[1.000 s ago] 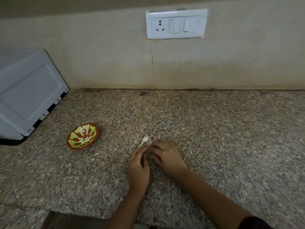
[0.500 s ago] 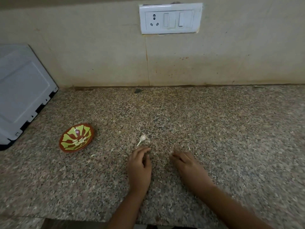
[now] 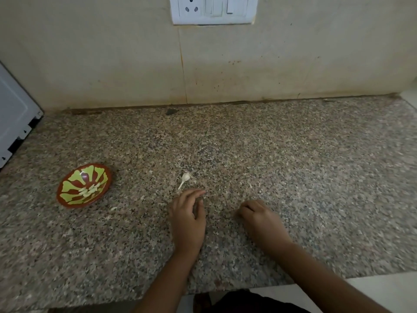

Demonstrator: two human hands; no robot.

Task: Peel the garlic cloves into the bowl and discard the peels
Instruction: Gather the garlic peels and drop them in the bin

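Note:
A small red bowl point(image 3: 67, 199) with a yellow-green pattern stands on the speckled granite counter point(image 3: 293, 166) at the left. Several peeled garlic cloves point(image 3: 89, 190) lie in it. A white garlic piece with a thin stalk point(image 3: 185, 178) lies on the counter just beyond my left hand point(image 3: 188, 219). That hand rests flat with its fingers stretched toward the piece, holding nothing. My right hand point(image 3: 261, 220) rests on the counter a hand's width to the right. Its fingers are curled under, so what is beneath them is hidden.
A white appliance point(image 3: 15, 114) stands at the far left against the wall. A socket and switch plate point(image 3: 213, 9) is on the wall above. A small peel scrap point(image 3: 114, 208) lies by the bowl. The counter's front edge point(image 3: 225, 288) runs below my forearms.
My hands were together just below the garlic piece. The right hand has since drawn away to the right and curled its fingers. The left hand stays in place with its fingers spread.

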